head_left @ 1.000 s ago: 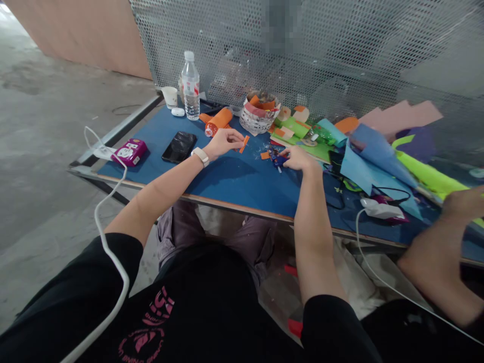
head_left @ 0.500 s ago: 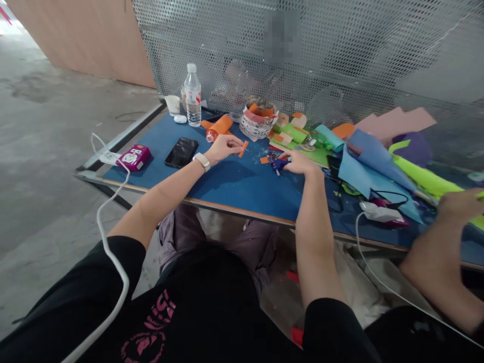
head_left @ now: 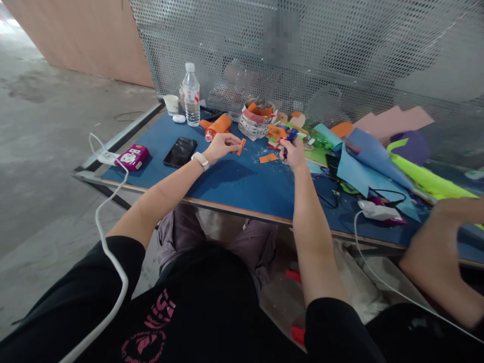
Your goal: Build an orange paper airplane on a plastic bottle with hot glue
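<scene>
My left hand (head_left: pixel 223 146) pinches a small folded orange paper strip (head_left: pixel 242 146) between thumb and fingertips, above the blue table. Fingers of my right hand (head_left: pixel 295 154) wrap round a small blue tool (head_left: pixel 291 134) with a bit of red on it; it may be a glue gun, but its kind is unclear. Just left of the right hand, a flat orange paper piece (head_left: pixel 268 158) lies on the table. Behind that hand are more orange scraps (head_left: pixel 277 132), partly overlapped by the tool.
Left on the table (head_left: pixel 242 191) are a phone (head_left: pixel 180 152), a purple box (head_left: pixel 134 157), a water bottle (head_left: pixel 191 98) and a paper cup (head_left: pixel 171 104). A scrap-filled basket (head_left: pixel 254 123) stands behind. Coloured sheets (head_left: pixel 363 166) cover the right, near another person's hand (head_left: pixel 434 242).
My right hand has lifted the blue tool up and away from the table, uncovering the flat orange piece. The left hand still pinches its strip, nearly unmoved.
</scene>
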A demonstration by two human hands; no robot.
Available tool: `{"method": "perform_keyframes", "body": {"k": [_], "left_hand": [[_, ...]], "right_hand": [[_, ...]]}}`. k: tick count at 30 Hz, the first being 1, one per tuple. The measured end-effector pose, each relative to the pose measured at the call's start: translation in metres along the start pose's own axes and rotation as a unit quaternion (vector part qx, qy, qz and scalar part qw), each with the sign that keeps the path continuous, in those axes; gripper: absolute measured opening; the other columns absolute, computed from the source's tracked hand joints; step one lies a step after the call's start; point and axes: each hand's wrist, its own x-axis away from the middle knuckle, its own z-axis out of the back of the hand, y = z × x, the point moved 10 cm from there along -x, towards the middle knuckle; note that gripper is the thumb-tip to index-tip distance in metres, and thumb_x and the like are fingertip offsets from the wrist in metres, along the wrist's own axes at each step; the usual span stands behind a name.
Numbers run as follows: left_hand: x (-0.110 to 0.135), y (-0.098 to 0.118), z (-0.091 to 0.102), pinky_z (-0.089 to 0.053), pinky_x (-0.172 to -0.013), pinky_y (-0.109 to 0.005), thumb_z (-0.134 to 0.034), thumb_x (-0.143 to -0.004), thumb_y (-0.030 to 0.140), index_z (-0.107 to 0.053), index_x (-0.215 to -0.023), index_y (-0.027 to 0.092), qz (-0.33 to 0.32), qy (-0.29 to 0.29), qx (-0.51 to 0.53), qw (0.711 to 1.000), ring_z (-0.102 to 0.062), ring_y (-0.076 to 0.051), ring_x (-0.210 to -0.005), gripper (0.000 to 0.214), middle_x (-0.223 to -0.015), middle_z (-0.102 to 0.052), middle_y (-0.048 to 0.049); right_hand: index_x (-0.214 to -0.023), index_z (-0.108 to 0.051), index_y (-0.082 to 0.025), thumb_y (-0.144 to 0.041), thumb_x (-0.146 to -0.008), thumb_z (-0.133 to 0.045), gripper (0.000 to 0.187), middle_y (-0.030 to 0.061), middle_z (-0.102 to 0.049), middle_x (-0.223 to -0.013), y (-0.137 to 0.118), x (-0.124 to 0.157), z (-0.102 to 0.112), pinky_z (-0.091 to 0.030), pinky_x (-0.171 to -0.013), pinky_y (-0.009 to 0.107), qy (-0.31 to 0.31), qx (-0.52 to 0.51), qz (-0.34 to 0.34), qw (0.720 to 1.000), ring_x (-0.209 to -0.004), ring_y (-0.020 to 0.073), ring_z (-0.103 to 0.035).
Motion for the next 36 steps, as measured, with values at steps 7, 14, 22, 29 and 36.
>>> {"method": "perform_keyframes", "body": {"k": [7,14,22,29,36], "left_hand": [[-0.002,-0.002,0.002,-0.06,-0.07,-0.027,-0.1,-0.089,0.007,-0.086,-0.095,0.014,0.003,0.008,0.01,1.0,-0.076,-0.011,-0.068,0.017,-0.081,-0.085,-0.0044],[-0.002,0.002,-0.001,-0.06,-0.072,-0.028,-0.102,-0.091,0.008,-0.086,-0.097,0.014,0.003,-0.001,0.005,1.0,-0.076,-0.012,-0.069,0.019,-0.08,-0.084,-0.0035],[-0.002,0.0,0.001,-0.061,-0.075,-0.031,-0.103,-0.092,0.007,-0.087,-0.099,0.013,0.009,0.008,-0.008,1.0,-0.079,-0.014,-0.073,0.018,-0.084,-0.085,-0.0055],[-0.003,-0.001,0.002,-0.061,-0.072,-0.028,-0.1,-0.093,0.006,-0.087,-0.1,0.013,0.002,0.003,-0.017,1.0,-0.079,-0.013,-0.072,0.016,-0.084,-0.085,-0.0059],[-0.002,0.001,0.002,-0.063,-0.073,-0.027,-0.103,-0.09,0.008,-0.087,-0.099,0.013,0.006,0.008,-0.013,1.0,-0.079,-0.013,-0.075,0.019,-0.085,-0.086,-0.0062]], "right_hand": [[-0.097,-0.065,-0.03,-0.088,-0.074,-0.077,0.064,0.006,-0.082,-0.098,-0.008,0.01,-0.031,-0.029,-0.045,0.034,-0.059,-0.096,-0.01,0.994,-0.05,0.0146,-0.052],[-0.092,-0.061,-0.03,-0.116,-0.069,-0.077,0.09,0.0035,-0.078,-0.089,-0.006,0.009,-0.028,-0.027,-0.039,0.034,-0.028,-0.065,-0.01,0.997,-0.048,0.0122,-0.049],[-0.102,-0.061,-0.033,-0.118,-0.074,-0.067,0.09,0.0026,-0.071,-0.081,-0.002,0.008,-0.027,-0.032,-0.045,0.039,-0.032,-0.05,-0.026,0.998,-0.049,0.0165,-0.048],[-0.087,-0.067,-0.03,-0.117,-0.077,-0.074,0.088,0.0012,-0.054,-0.061,0.004,0.006,-0.022,-0.041,-0.051,0.041,-0.026,-0.025,-0.01,0.999,-0.049,0.0187,-0.049],[-0.084,-0.068,-0.029,-0.113,-0.081,-0.077,0.085,-0.0009,-0.047,-0.056,0.009,0.001,-0.016,-0.044,-0.048,0.04,0.001,-0.032,0.004,0.999,-0.045,0.0174,-0.048]]}}
